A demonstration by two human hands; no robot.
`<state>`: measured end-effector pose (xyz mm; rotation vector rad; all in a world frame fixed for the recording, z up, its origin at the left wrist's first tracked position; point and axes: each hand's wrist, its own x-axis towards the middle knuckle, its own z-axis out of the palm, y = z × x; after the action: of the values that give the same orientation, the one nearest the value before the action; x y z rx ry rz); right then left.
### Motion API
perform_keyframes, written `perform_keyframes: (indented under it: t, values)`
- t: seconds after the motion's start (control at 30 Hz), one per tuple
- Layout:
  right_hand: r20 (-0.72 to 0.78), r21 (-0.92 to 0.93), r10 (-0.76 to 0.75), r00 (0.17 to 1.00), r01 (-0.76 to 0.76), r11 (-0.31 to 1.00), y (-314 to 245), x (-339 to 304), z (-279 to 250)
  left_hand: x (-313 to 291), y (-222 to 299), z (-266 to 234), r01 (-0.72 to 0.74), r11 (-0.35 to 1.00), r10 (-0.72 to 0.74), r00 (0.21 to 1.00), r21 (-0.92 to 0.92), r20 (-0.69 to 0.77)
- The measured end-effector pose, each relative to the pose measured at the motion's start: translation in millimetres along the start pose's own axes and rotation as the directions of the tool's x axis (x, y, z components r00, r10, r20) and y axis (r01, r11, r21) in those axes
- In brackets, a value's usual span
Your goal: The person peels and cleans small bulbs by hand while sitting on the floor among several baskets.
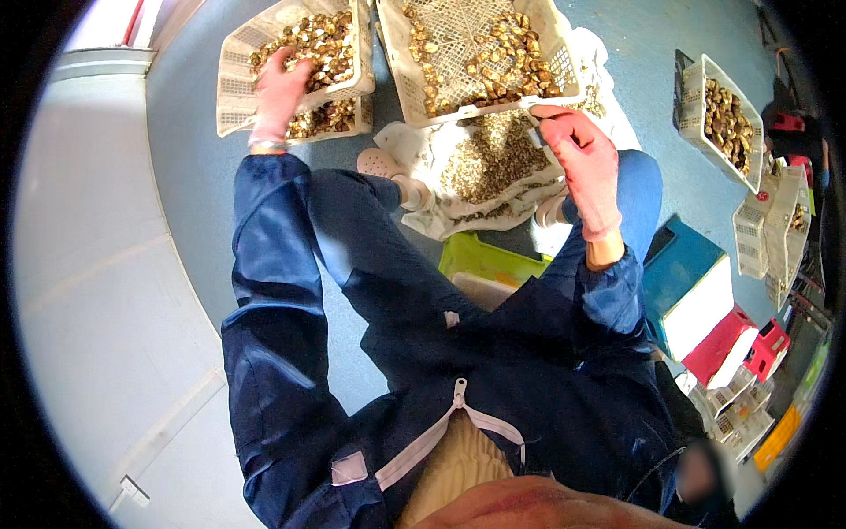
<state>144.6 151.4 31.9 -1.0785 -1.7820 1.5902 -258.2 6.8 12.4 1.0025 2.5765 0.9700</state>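
Note:
My left hand (282, 95), in a pink glove, reaches over the left white plastic basket (236, 66). Its fingers are apart, slightly blurred, at a heap of small brown-and-cream pieces (326, 46), perhaps shellfish. My right hand (583, 159), also gloved in pink, is curled closed beside the near right corner of a larger white basket (480, 110). Something thin and dark may show at its fingertips, but I cannot make it out. More of the brown pieces (511, 62) lie in that basket, mostly toward its right side.
Below the larger basket, a white cloth (423, 212) bears a pile of small fragments (493, 163). A green plastic stool or tub (485, 256) stands between my legs. Rightward are a filled basket (727, 123), stacked baskets (767, 220), a blue box (687, 273) and red stools (723, 344).

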Motion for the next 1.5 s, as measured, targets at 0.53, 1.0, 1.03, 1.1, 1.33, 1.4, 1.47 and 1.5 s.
perform_keyframes:
  t: [0.53,1.0,1.03,1.1,1.33,1.4,1.47,1.5]
  values:
    - [-0.071,0.25,0.057,0.996,-0.038,0.968,-12.4,-9.1,-23.7,23.7,56.1,326.0,-0.711,0.61,0.343,0.634,0.35,0.693]
    - [-0.239,0.08,-0.07,0.969,0.091,0.993,-0.8,2.6,-19.0,-48.0,161.5,139.3,0.508,0.718,0.223,0.48,-0.476,0.848]
    - [-0.254,0.039,-0.138,0.957,0.153,0.987,-1.3,2.8,-19.7,-68.8,166.5,131.9,0.529,0.661,0.278,0.487,-0.532,0.828]
    - [-0.146,-0.002,-0.263,0.954,0.265,0.964,-7.1,0.9,-9.8,-108.7,164.8,108.8,0.554,0.612,0.264,0.53,-0.564,0.806]
    - [0.016,-0.006,-0.341,0.94,0.341,0.94,-2.2,-9.0,5.9,-160.7,156.4,83.9,-0.264,0.807,0.552,0.655,-0.529,0.516]
    - [0.029,0.005,-0.306,0.952,0.306,0.952,-1.3,-10.5,9.7,-168.5,141.2,86.2,-0.448,0.719,0.678,0.621,-0.532,0.393]
    - [0.053,0.013,-0.336,0.94,0.336,0.942,-2.3,-11.9,13.4,-173.2,132.2,89.9,-0.509,0.672,0.718,0.628,-0.538,0.302]
    - [0.072,0.028,-0.346,0.935,0.345,0.938,-3.7,-13.8,15.1,-174.2,127.0,94.0,-0.537,0.659,0.73,0.626,-0.527,0.275]
